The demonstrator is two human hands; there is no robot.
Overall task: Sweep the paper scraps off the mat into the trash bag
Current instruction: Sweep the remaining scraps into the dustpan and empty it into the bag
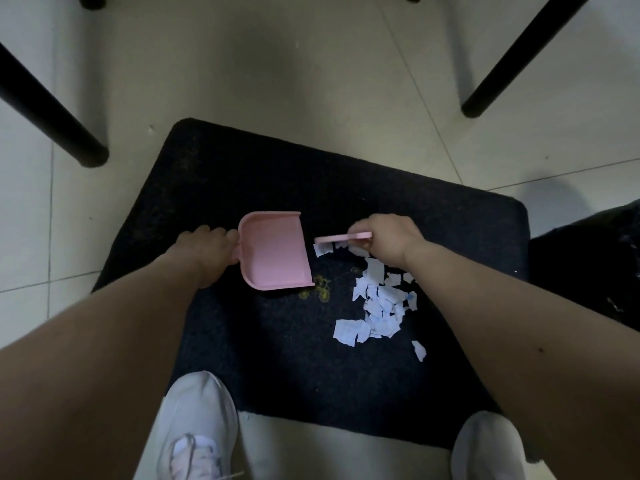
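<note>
A dark mat (277, 174) lies on the tiled floor. A pink dustpan (277, 251) rests on it, its open edge facing right, and my left hand (204, 249) grips its handle. My right hand (391, 240) holds a small pink brush (341, 237) just right of the pan's mouth, above a few scraps. White paper scraps (377, 306) lie in a loose heap on the mat, right of and nearer to me than the pan. The pan looks empty. A black trash bag (588, 265) sits at the mat's right edge.
Black furniture legs stand at the upper left (52, 116) and upper right (519, 57). My two white shoes (197, 427) rest at the mat's near edge. A yellowish pattern (318, 289) marks the mat beside the pan.
</note>
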